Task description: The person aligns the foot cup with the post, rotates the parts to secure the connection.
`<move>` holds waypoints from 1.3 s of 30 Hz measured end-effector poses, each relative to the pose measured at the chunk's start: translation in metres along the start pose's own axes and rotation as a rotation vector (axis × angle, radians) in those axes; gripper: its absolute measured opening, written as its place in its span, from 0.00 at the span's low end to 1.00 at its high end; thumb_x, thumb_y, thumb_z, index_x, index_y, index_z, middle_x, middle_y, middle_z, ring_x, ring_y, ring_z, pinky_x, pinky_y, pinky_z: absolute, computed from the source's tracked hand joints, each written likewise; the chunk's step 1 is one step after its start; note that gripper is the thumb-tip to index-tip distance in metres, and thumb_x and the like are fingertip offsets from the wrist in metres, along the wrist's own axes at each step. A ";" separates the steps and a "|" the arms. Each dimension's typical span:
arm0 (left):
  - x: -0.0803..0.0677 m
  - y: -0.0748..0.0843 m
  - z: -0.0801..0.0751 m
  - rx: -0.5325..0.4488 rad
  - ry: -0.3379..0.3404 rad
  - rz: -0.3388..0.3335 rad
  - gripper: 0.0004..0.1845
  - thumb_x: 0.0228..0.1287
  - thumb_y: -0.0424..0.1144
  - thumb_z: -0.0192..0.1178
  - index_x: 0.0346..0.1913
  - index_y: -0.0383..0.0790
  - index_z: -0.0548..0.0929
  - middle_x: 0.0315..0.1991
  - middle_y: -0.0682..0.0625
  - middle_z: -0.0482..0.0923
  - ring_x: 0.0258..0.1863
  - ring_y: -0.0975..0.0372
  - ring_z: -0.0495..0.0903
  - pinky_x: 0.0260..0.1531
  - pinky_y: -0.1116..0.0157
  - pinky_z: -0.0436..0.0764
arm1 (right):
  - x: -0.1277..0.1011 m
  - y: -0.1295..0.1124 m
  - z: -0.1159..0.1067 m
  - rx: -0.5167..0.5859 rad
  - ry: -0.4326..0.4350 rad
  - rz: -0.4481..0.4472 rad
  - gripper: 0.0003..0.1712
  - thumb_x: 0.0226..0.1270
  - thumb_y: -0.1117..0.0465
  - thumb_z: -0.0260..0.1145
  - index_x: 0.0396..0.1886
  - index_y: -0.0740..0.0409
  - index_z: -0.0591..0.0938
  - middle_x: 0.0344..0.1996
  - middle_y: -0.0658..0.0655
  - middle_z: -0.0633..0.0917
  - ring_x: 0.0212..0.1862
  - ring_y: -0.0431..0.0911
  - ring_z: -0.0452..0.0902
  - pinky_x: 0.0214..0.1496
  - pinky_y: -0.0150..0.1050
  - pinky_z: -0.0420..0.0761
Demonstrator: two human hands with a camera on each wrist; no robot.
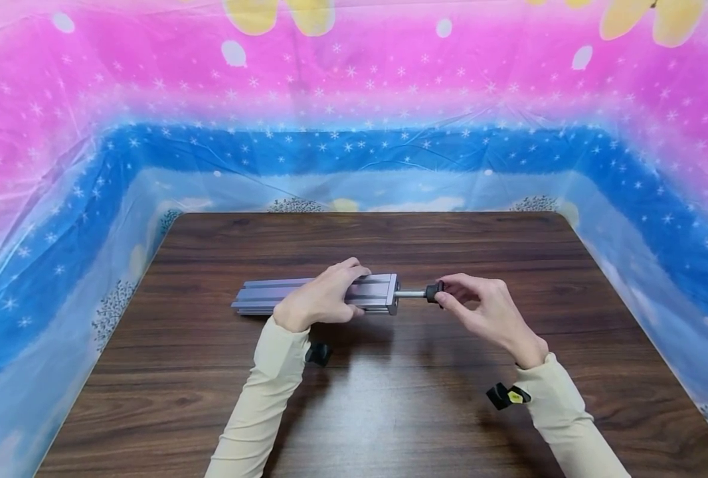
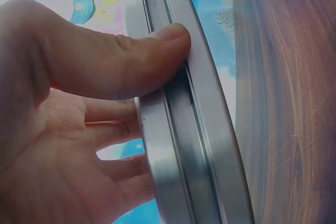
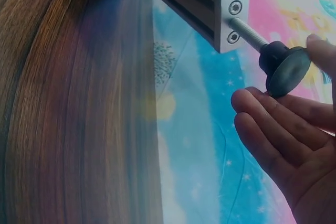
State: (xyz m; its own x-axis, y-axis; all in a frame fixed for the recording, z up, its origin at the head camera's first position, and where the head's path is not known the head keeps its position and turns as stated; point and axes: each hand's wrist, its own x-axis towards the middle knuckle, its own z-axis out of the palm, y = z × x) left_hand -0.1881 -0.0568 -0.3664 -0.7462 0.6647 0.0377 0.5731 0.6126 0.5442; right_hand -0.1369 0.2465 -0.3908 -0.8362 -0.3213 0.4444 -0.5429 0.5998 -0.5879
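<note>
A: Where do we start, at the grips?

B: Yes. Our left hand is wrapped round the aluminium bar: in the left wrist view the thumb presses across its slotted face while the fingers curl behind it. Our right hand pinches the black knob between thumb and fingertips, the other fingers loosely spread beneath it.

A: And the knob sits where?

B: At the 3 o'clock end of the bar, on a threaded rod that comes out of the bar's end plate (two screw heads show on that plate). Knob and plate are apart, with bare thread between them.

A: The bar itself?

B: It lies crosswise near the middle of the wooden table, running from 9 o'clock to 3 o'clock; whether it rests on the wood or is held just above it, we cannot tell.

A: Around that?

B: A pink and blue starry sheet rises behind the table at 12 o'clock and along both sides
</note>
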 end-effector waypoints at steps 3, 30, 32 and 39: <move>0.000 0.000 -0.001 -0.010 -0.004 -0.006 0.32 0.54 0.32 0.71 0.64 0.32 0.76 0.51 0.45 0.75 0.43 0.56 0.74 0.49 0.60 0.75 | -0.001 0.002 -0.002 -0.016 0.021 -0.078 0.31 0.58 0.62 0.77 0.63 0.54 0.81 0.46 0.51 0.89 0.42 0.39 0.87 0.47 0.31 0.83; 0.000 0.001 0.000 0.001 -0.002 0.000 0.32 0.53 0.33 0.70 0.64 0.32 0.76 0.52 0.45 0.76 0.45 0.56 0.74 0.51 0.58 0.75 | -0.001 0.004 -0.003 0.002 0.022 -0.130 0.28 0.56 0.65 0.79 0.58 0.55 0.85 0.39 0.50 0.91 0.37 0.38 0.88 0.42 0.35 0.85; 0.000 0.000 0.000 -0.002 -0.005 0.000 0.32 0.53 0.33 0.70 0.64 0.32 0.76 0.51 0.45 0.76 0.45 0.56 0.74 0.51 0.59 0.75 | -0.001 0.003 -0.003 -0.006 0.016 -0.094 0.24 0.58 0.64 0.78 0.56 0.55 0.86 0.37 0.50 0.91 0.36 0.37 0.87 0.40 0.37 0.85; 0.000 0.001 -0.001 -0.013 -0.012 0.001 0.32 0.53 0.32 0.70 0.64 0.33 0.77 0.50 0.46 0.75 0.43 0.57 0.74 0.48 0.61 0.75 | -0.001 0.002 0.000 -0.003 0.009 -0.024 0.15 0.64 0.60 0.74 0.50 0.56 0.87 0.34 0.50 0.91 0.35 0.37 0.87 0.37 0.35 0.86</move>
State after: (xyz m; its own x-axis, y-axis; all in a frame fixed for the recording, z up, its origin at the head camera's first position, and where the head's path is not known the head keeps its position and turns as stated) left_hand -0.1879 -0.0569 -0.3655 -0.7413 0.6706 0.0278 0.5695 0.6065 0.5548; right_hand -0.1372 0.2481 -0.3930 -0.8223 -0.3286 0.4646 -0.5623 0.5945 -0.5748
